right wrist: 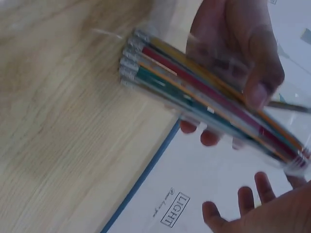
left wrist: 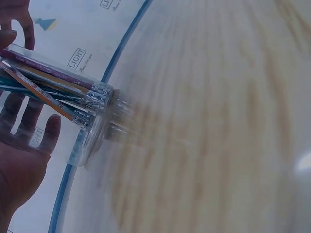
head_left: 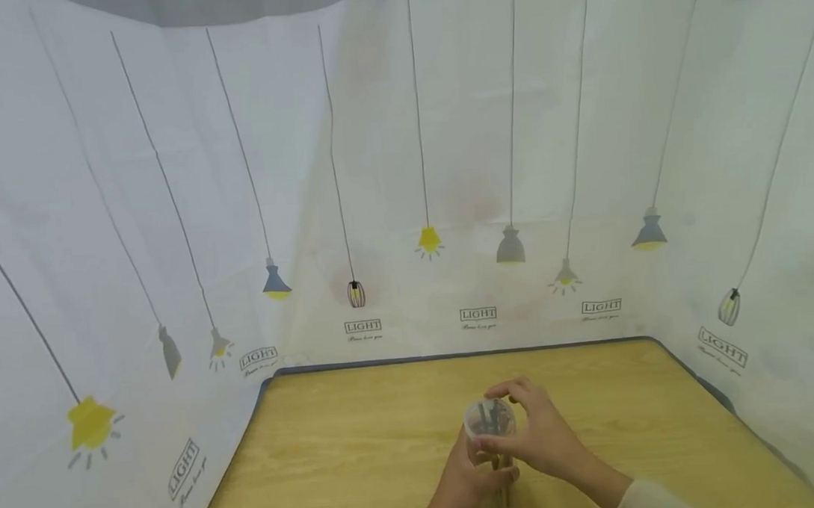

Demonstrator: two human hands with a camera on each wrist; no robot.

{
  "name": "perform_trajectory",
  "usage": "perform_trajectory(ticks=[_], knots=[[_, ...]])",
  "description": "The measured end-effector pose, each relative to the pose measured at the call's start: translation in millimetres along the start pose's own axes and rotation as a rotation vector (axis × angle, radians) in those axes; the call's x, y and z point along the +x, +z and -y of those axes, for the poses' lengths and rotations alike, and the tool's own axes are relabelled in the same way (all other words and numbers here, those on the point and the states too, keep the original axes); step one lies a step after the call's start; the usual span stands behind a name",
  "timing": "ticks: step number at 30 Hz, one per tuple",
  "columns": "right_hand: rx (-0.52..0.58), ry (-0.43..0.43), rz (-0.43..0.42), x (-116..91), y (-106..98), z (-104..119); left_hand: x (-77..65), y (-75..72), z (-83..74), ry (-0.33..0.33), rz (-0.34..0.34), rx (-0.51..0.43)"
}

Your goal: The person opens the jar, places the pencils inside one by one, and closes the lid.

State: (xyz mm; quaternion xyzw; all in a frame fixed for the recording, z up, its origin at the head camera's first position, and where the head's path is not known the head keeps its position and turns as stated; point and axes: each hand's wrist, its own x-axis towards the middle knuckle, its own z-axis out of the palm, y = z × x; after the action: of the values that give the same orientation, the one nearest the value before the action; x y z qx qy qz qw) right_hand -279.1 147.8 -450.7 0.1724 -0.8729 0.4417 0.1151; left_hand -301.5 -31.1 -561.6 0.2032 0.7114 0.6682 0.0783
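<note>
My left hand grips a clear, see-through jar from the left, fingers around its side. Over the top reaches my right hand, thumb on the near side of the rim and fingers on the far side, pinching it. Whether a lid sits there, I cannot tell. Inside the jar stand several slim pencils in red, green, orange and yellow-brown, with silvery ends at the jar's bottom. In the left wrist view, printed letters show on some pencils. The jar is slightly blurred in the right wrist view.
A wood-grain table with a dark blue edge lies beneath the hands. White sheeting printed with hanging lamps and the word LIGHT stands around its back and both sides.
</note>
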Motion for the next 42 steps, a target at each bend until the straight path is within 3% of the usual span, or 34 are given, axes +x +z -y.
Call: perform_trajectory(ticks=[4,9,14,21,26,30,36,42], knots=[[0.018,0.041,-0.071,-8,14,1,-4.6,2.2,3.9,-0.033,-0.011,-0.033],[-0.040,0.053,-0.068,-13,21,-1,-6.1,2.7,10.2,-0.023,0.002,-0.017],[-0.098,-0.026,-0.016,-16,11,-3,-3.7,0.1,9.7,0.001,0.033,0.010],[-0.042,-0.093,0.012,-11,-6,-8,3.1,-1.9,-2.7,-0.011,0.055,0.035],[-0.014,-0.032,-0.065,-2,-4,-3,11.8,-2.8,-12.2,0.009,0.042,0.054],[0.015,0.027,-0.076,0,3,1,12.9,-2.8,-12.2,0.034,0.054,0.028],[0.099,0.036,0.002,-4,7,-3,6.0,-1.8,-6.6,0.031,0.060,-0.002],[0.210,0.008,0.159,-1,-2,-14,-0.3,-0.9,-5.1,0.000,0.050,-0.012]])
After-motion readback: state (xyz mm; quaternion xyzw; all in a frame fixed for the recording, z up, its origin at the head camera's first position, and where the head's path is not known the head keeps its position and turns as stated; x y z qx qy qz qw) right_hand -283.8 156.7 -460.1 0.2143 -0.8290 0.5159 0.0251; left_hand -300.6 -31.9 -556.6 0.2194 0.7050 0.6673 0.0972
